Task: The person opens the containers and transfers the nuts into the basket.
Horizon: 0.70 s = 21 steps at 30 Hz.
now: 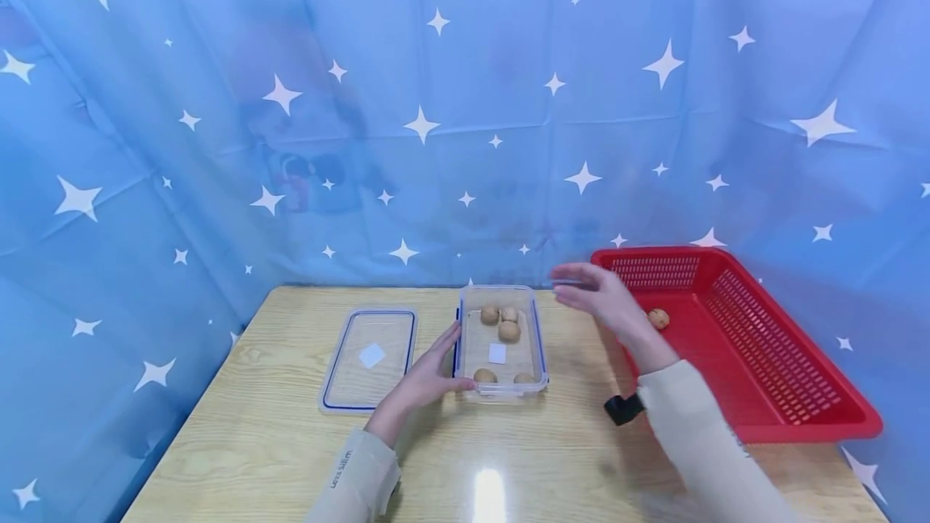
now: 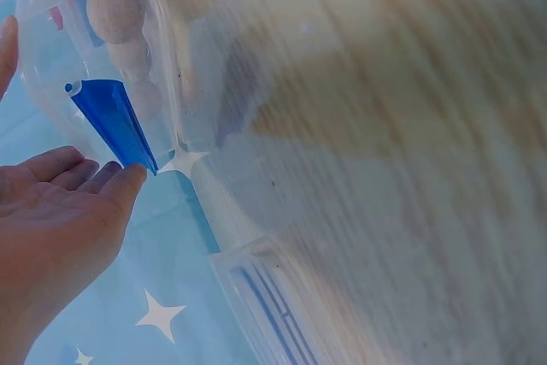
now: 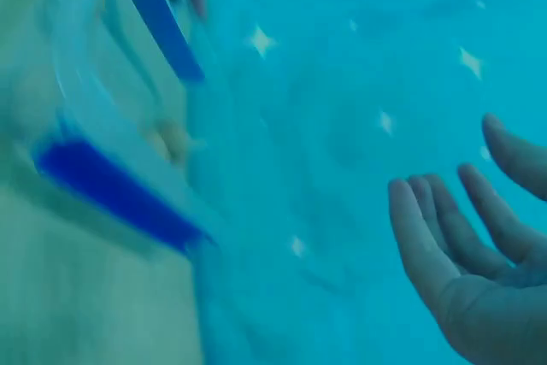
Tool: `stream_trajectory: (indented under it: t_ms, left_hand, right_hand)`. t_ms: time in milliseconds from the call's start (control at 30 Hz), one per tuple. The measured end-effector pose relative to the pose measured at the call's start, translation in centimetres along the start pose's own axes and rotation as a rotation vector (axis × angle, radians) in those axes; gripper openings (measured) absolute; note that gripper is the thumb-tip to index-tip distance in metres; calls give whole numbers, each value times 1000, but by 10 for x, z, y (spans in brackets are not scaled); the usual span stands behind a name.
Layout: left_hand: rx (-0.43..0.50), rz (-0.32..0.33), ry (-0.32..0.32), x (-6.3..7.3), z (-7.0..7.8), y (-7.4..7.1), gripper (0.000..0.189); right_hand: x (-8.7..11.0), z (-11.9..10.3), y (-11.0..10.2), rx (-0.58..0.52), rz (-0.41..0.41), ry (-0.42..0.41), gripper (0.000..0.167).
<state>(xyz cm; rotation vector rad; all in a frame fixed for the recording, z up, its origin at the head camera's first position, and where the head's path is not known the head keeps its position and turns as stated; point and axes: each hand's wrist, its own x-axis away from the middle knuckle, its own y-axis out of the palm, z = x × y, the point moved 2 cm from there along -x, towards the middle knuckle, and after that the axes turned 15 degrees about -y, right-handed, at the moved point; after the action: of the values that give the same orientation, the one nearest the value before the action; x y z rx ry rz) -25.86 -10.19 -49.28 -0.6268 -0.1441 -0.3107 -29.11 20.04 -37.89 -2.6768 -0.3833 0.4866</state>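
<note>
A clear plastic food box (image 1: 538, 337) with blue side latches stands open on the table. Inside it lie several round, light-brown balls (image 1: 509, 332) that look like walnuts, some at the far end and others at the near end. My left hand (image 1: 429, 378) rests against the box's left side, fingers extended along it and thumb at the near corner. In the left wrist view its fingertips meet a blue latch (image 2: 115, 121). My right hand (image 1: 599, 297) hovers between box and basket, fingers loosely bent, holding nothing. One more ball (image 1: 658, 319) lies in the red basket (image 1: 806, 431).
Left of the box lies its clear lid (image 1: 370, 406) with a blue seal, flat on the wooden table (image 1: 240, 442). The basket's high slotted walls stand at the right. A blue curtain (image 1: 494, 168) with white stars hangs behind the table.
</note>
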Motion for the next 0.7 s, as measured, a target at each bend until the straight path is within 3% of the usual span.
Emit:
stream_trajectory:
  t_ms: [133, 367, 600, 700]
  left_hand:
    - [6, 2, -2, 1, -2, 0, 102]
    - [-10, 8, -4, -2, -3, 0, 103]
    - [-16, 8, -8, -1, -1, 0, 101]
    - [-27, 9, -9, -1, 0, -1, 102]
  right_hand:
    - [0, 11, 42, -137, -53, -38, 50]
    - [6, 38, 104, -266, -198, 69, 49]
    - [4, 47, 136, -231, -406, 95, 47]
    - [2, 50, 142, -213, -441, 100, 47]
